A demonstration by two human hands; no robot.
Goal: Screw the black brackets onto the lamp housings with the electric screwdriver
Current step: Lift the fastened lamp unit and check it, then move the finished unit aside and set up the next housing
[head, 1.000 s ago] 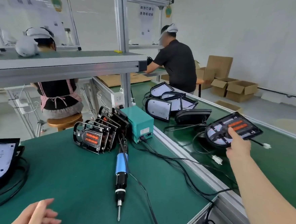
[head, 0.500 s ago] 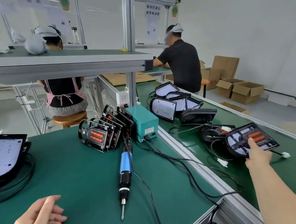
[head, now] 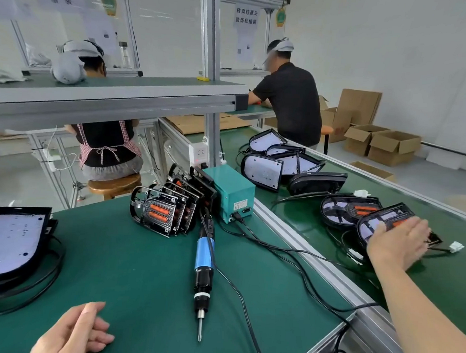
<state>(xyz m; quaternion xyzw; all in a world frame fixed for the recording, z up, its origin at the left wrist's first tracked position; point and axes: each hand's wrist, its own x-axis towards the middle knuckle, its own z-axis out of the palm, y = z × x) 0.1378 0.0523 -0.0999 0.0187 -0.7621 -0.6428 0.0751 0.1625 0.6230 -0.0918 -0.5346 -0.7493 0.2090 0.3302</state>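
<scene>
An electric screwdriver [head: 204,259] with a blue grip lies on the green mat, tip toward me. Behind it stands a row of black brackets [head: 166,213] with orange inserts. A lamp housing [head: 6,240] with a white face lies at the far left on its coiled cable. My right hand [head: 398,243] reaches over the rail and rests flat, fingers straight, on a housing [head: 374,225] with a bracket on it. That housing lies on the conveyor belt beside another bracketed housing [head: 348,210]. My left hand [head: 73,330] rests loosely curled on the mat and holds nothing.
A teal power box [head: 232,191] sits behind the screwdriver, its cables trailing over the aluminium rail [head: 304,250]. Several more housings [head: 277,163] are piled farther up the belt. Two people work at benches beyond. Cardboard boxes [head: 383,145] stand by the wall.
My right hand has moved the bracketed housing to the right and lowered it onto the belt beside another one. Its fingers now lie flat on top. My left hand stayed put.
</scene>
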